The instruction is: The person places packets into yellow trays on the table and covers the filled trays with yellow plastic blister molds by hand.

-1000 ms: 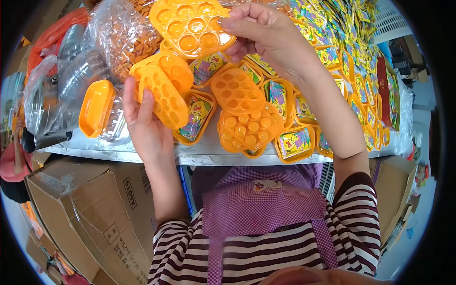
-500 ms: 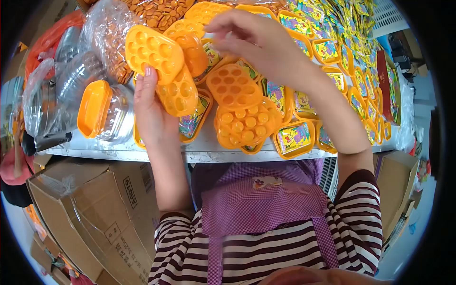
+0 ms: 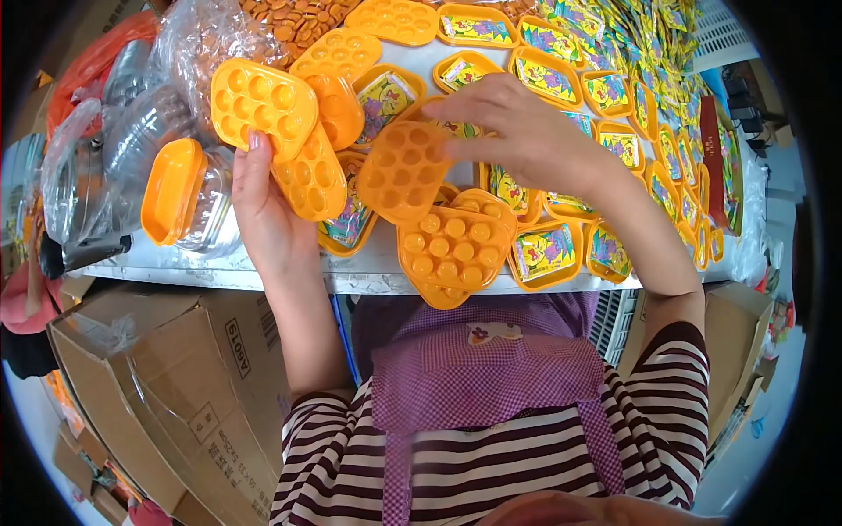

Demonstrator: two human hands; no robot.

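My left hand (image 3: pixel 267 206) grips a fan of orange moulded trays with round cups, thumb on the front tray (image 3: pixel 263 105). A second held tray (image 3: pixel 311 180) sticks out below it and another behind at its right. My right hand (image 3: pixel 517 131) is a little blurred, its fingers curved and apart. Its thumb side is at the right edge of a tilted orange cup tray (image 3: pixel 403 171); whether they touch I cannot tell. Below that, overlapping cup trays (image 3: pixel 456 250) lie at the table's front edge, one jutting over it.
Orange dishes holding colourful printed packets (image 3: pixel 545 254) cover the table's right side. More packets (image 3: pixel 631 44) are heaped behind. At left stand an orange dish (image 3: pixel 171 193), clear plastic containers (image 3: pixel 219 202) and plastic bags (image 3: pixel 197 53). A cardboard box (image 3: pixel 175 368) is below the table.
My right hand has come down and toward me from the back trays. The tilted tray has shifted left, and the lower trays have slid toward me. My left hand has moved slightly left with its trays.
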